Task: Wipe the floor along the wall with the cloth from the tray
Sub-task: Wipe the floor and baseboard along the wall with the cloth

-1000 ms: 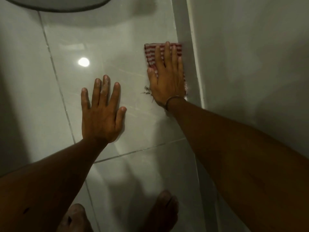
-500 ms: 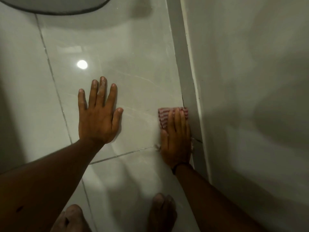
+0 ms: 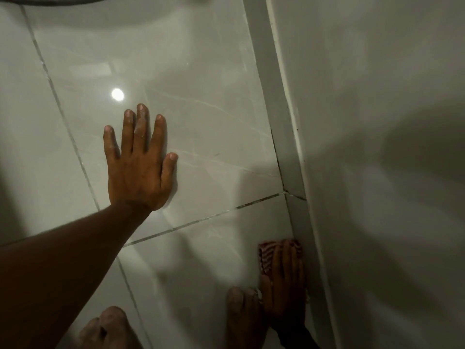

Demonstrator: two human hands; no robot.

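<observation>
A red-and-white striped cloth (image 3: 267,255) lies on the glossy tiled floor (image 3: 201,122) against the grey skirting (image 3: 284,137) of the white wall (image 3: 377,147). My right hand (image 3: 285,280) presses flat on the cloth, fingers pointing away from me, so only the cloth's far edge shows. My left hand (image 3: 139,165) rests palm-down on the floor to the left, fingers spread, holding nothing.
My bare feet (image 3: 241,316) are at the bottom edge, one right beside my right hand, the other foot (image 3: 108,328) further left. A dark curved rim (image 3: 63,1) crosses the top left. Grout lines run across the tiles; a lamp's reflection (image 3: 117,94) glints ahead.
My right hand has dragged the cloth along the skirting toward me, from far ahead to beside my foot. My left hand stayed planted on the floor.
</observation>
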